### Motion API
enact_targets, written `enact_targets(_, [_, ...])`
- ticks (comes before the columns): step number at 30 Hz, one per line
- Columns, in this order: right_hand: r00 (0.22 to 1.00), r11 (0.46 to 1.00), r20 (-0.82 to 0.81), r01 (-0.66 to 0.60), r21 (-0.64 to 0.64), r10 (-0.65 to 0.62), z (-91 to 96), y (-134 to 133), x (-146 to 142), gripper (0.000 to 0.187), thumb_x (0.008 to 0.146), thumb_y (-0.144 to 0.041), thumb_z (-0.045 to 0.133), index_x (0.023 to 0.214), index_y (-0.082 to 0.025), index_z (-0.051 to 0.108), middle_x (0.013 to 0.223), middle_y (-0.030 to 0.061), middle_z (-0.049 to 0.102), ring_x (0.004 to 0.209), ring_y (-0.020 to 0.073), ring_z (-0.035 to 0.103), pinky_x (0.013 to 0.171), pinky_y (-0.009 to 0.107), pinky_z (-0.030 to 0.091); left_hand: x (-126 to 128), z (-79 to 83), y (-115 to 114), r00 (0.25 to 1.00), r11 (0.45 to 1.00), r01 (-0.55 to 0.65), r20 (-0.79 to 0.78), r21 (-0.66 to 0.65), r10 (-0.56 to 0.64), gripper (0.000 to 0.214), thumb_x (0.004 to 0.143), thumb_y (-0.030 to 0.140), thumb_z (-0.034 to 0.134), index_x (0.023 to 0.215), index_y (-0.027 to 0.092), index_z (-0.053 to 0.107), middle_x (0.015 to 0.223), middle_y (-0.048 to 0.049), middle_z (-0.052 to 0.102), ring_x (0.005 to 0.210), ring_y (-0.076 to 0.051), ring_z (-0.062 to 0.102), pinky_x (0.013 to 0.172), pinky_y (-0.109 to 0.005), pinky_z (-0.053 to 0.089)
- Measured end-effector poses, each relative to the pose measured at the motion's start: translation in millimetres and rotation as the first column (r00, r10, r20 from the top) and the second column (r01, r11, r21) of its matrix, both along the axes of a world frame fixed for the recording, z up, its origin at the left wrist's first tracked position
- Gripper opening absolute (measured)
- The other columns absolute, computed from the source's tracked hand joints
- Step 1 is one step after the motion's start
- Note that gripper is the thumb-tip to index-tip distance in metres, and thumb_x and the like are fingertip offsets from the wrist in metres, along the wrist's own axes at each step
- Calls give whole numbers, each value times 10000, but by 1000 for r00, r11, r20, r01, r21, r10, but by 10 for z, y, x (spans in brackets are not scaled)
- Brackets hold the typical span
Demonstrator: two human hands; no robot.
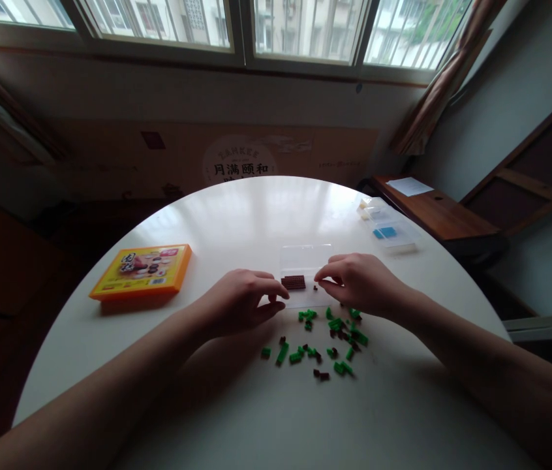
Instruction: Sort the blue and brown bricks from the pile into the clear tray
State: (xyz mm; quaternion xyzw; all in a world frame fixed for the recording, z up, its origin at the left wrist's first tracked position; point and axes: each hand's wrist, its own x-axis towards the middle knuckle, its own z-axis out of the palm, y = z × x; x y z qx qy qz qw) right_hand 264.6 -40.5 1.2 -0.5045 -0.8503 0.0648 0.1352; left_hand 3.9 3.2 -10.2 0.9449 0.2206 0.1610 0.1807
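Observation:
My left hand (241,301) rests on the round white table (237,222), its fingers curled and its fingertips beside a small brown brick plate (293,282). My right hand (360,282) is pinched, its fingertips close to a tiny brown piece (315,286); what it pinches is too small to make out. Both lie by a clear plastic tray (305,258). Several loose green and brown bricks (327,339) are scattered just in front of my hands.
An orange box (141,271) lies at the left of the table. Clear plastic containers (387,230), one with a blue piece, stand at the far right edge. A wooden side table (432,209) with a paper stands beyond, under a window.

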Motion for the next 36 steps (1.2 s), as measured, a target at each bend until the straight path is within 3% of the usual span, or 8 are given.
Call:
enact_targets(6, [999, 999, 27, -33, -5, 33, -26, 8, -19, 231, 839, -185, 595, 945, -298, 766, 842, -14, 709, 676, 121, 604, 598, 247, 379, 5, -4, -9, 1000, 1000, -4, -14, 0, 4, 156, 850, 211, 598, 951, 234, 716, 814, 0, 684, 577, -83, 557, 547, -183, 408])
enact_targets(13, [995, 998, 79, 56, -29, -54, -43, 20, -96, 177, 837, -228, 612, 889, -296, 767, 879, -15, 721, 739, 147, 628, 614, 257, 375, 14, -21, 8, 1000, 1000, -12, -3, 1, 12, 210, 843, 199, 599, 1030, 233, 687, 849, 3, 700, 575, -86, 561, 560, -190, 424])
enact_targets(18, [987, 988, 62, 147, 54, -150, -28, 9, -130, 171, 855, -252, 608, 898, -289, 770, 851, -14, 717, 687, 132, 610, 580, 247, 355, 12, -10, -5, 1000, 1000, -8, -7, 9, 8, 199, 844, 210, 602, 1020, 232, 691, 848, 1, 701, 598, -94, 583, 576, -199, 435])
enact_targets(28, [994, 997, 81, 73, -8, -72, 13, -53, -114, 211, 862, -249, 606, 948, -349, 771, 855, -38, 716, 684, 115, 611, 591, 243, 377, 9, -17, -14, 1000, 1000, 5, -7, 23, -5, 109, 854, 208, 616, 892, 235, 715, 878, 5, 701, 661, -91, 612, 621, -189, 441])
enact_targets(36, [990, 994, 96, 105, 10, -106, -61, 5, -153, 228, 882, -265, 575, 979, -334, 769, 853, -22, 719, 664, 121, 601, 572, 250, 359, 19, -9, -24, 1000, 999, 13, -3, 33, -13, 116, 854, 186, 603, 875, 225, 710, 878, 4, 707, 632, -88, 600, 605, -186, 433])
